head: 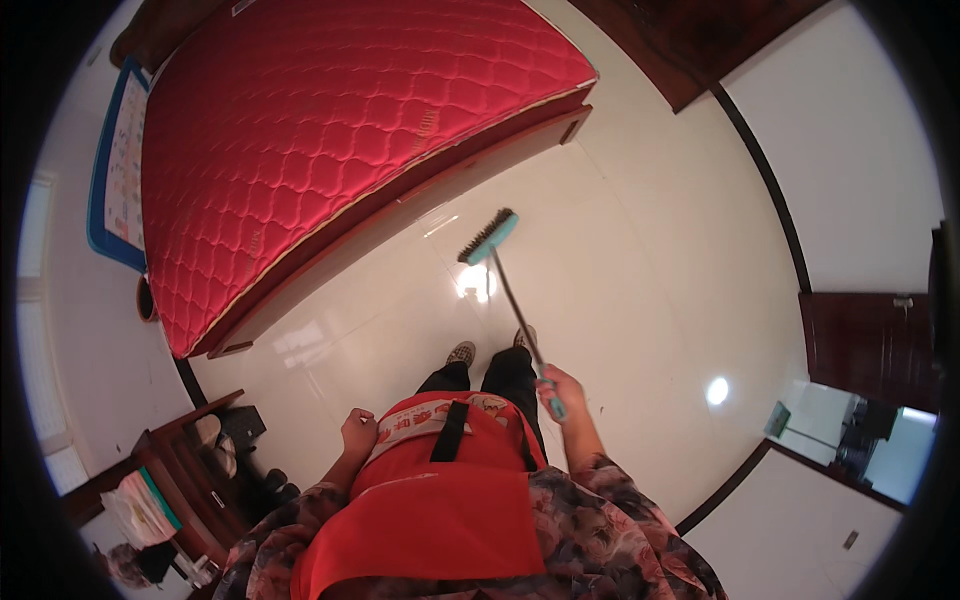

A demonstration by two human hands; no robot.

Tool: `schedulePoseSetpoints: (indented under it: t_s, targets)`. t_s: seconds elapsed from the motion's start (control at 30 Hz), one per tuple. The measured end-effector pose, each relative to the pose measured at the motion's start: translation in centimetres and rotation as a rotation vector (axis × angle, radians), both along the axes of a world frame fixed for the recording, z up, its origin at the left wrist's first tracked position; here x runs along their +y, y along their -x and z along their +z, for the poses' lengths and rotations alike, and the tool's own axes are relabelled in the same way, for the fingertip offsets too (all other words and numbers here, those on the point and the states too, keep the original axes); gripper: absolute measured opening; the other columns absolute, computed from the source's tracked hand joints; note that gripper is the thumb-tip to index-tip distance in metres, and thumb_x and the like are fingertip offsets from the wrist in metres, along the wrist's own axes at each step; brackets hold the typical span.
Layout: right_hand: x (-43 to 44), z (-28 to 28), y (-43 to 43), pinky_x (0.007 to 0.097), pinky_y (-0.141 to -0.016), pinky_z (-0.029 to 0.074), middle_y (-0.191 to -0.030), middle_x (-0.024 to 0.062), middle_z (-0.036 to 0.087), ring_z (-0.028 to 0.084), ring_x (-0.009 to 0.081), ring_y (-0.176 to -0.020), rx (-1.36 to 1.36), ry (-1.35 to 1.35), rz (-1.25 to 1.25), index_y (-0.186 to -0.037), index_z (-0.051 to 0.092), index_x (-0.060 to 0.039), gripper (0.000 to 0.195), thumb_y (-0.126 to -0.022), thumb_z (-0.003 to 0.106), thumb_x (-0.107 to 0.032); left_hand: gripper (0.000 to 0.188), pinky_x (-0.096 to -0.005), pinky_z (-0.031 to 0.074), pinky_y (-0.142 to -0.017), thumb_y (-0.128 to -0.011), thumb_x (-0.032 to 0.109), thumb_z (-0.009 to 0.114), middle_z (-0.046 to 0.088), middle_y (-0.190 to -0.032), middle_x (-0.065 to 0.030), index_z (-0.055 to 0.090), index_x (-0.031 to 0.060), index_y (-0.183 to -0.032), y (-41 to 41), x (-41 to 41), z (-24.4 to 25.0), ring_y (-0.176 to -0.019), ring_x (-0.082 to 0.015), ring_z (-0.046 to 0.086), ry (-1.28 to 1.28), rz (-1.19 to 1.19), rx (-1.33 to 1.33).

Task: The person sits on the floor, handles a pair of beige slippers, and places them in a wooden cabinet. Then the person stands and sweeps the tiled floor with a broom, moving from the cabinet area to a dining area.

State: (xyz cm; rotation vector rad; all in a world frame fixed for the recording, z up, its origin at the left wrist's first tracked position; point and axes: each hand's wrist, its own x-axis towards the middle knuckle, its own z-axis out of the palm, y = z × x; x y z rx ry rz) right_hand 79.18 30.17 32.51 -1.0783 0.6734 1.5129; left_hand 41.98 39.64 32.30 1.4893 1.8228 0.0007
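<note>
My right hand (559,391) is closed around the teal grip of a long-handled broom. The broom's head (491,238), teal with dark bristles, is out in front of my feet, near the side of the bed; whether the bristles touch the floor I cannot tell. Its thin dark handle (516,304) slants from the head back to my hand. My left hand (360,427) hangs beside the red apron (442,517) with its fingers curled and nothing visible in it.
A bed with a red quilted mattress (337,135) spans the upper left. Glossy tiles (637,247) cover the floor. At lower left is a dark wooden cabinet (187,480) with items about it. A doorway with another long-handled tool (778,420) lies at right.
</note>
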Motion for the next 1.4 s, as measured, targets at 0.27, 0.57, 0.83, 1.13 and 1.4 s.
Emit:
schedulePoseSetpoints:
  t_s: [0.27,0.57,0.83,1.13,1.4]
  targets:
    - [-13.4,4.2,-5.1,0.0123,-0.029,0.029,-0.060,0.0036,0.039,0.038,0.0055,-0.045,-0.017,0.269,-0.176,-0.075,0.040,-0.0089,0.005,-0.074,0.045,-0.007,0.013,-0.0312,0.042,-0.053,-0.063,0.010,0.048,0.055,-0.060,-0.0124,0.054,0.0036,-0.072,-1.0,1.9,-1.3,-0.054,-0.0223,0.053,0.040,-0.182,-0.026]
    - [-10.6,6.1,-0.8,0.0183,-0.033,0.031,-0.064,0.0086,0.044,0.038,0.0103,-0.044,-0.177,0.140,-0.292,-0.112,0.032,-0.0015,0.045,-0.070,0.047,0.001,0.011,-0.0316,0.042,-0.052,-0.063,0.009,0.048,0.054,-0.059,-0.0122,0.053,0.0045,-0.071,-4.5,1.8,-1.0,-0.054,-0.0223,0.053,0.077,-0.346,-0.034]
    - [2.3,-2.3,-3.7,0.0150,-0.034,0.033,-0.060,0.0065,0.044,0.039,0.0070,-0.043,-0.060,-0.117,-0.087,-0.087,0.043,-0.0011,0.016,-0.073,0.048,-0.006,0.012,-0.0353,0.043,-0.056,-0.065,0.016,0.049,0.055,-0.063,-0.0149,0.052,0.0051,-0.070,-2.9,-2.7,-0.3,-0.061,-0.0272,0.055,0.105,-0.473,0.217]
    - [-16.9,-5.3,-7.8,0.0151,-0.032,0.032,-0.055,0.0014,0.042,0.038,0.0054,-0.040,0.049,-0.157,-0.232,-0.075,0.043,-0.0063,0.007,-0.075,0.048,-0.012,0.013,-0.0351,0.043,-0.056,-0.067,0.017,0.050,0.056,-0.064,-0.0150,0.053,0.0043,-0.069,-5.0,-6.5,-0.4,-0.061,-0.0285,0.055,0.028,-0.574,0.168]
    - [-39.6,4.5,-6.7,0.0144,-0.032,0.031,-0.067,0.0079,0.044,0.039,0.0062,-0.045,-0.031,0.231,-0.553,-0.097,0.044,-0.0068,0.023,-0.074,0.049,-0.007,0.011,-0.0334,0.043,-0.053,-0.064,0.014,0.050,0.055,-0.060,-0.0142,0.053,0.0048,-0.070,-11.1,-8.8,-0.6,-0.056,-0.0257,0.054,0.021,-0.753,0.071]
